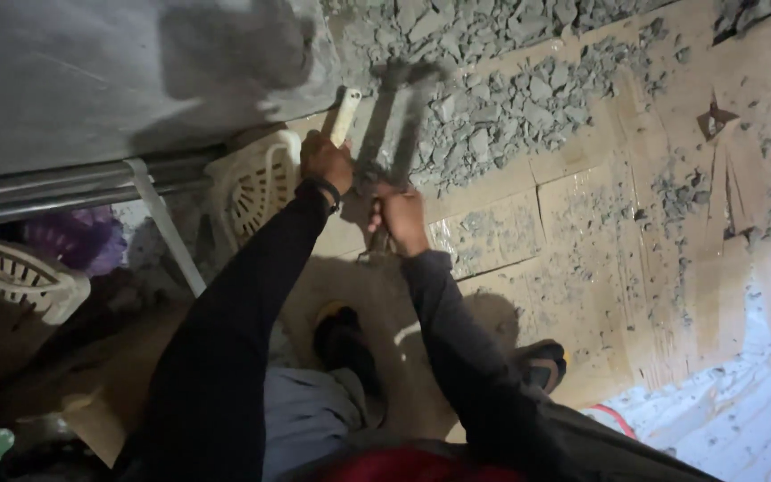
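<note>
A pale chisel (345,116) is gripped in the left hand (325,161), fingers wrapped tight around its lower shaft; the tip is set just above the grip, against the grey wall (91,71) at the edge where the surface has been broken. A hammer (394,125) is held in the right hand (401,217), fist closed on the handle end, the shaft running up from the grip and the head blurred just beyond the chisel's upper end. The two hands are close together, nearly touching.

Beyond the grips, grey rubble (510,98) is heaped on flattened cardboard (582,259). Beside the left wrist a cream plastic basket (256,183) is seen; below both forearms, the person's feet in dark footwear (542,361).

Handling, as judged: the hammer is likely head-heavy and rigid, best held low on the handle for swing. The chisel is judged stiff and fairly light, possibly dusty and slippery; a hold well below the struck end is advised, to keep fingers away from the hammer head. Whether the pale part is a sleeve or the bare bar cannot be told.
</note>
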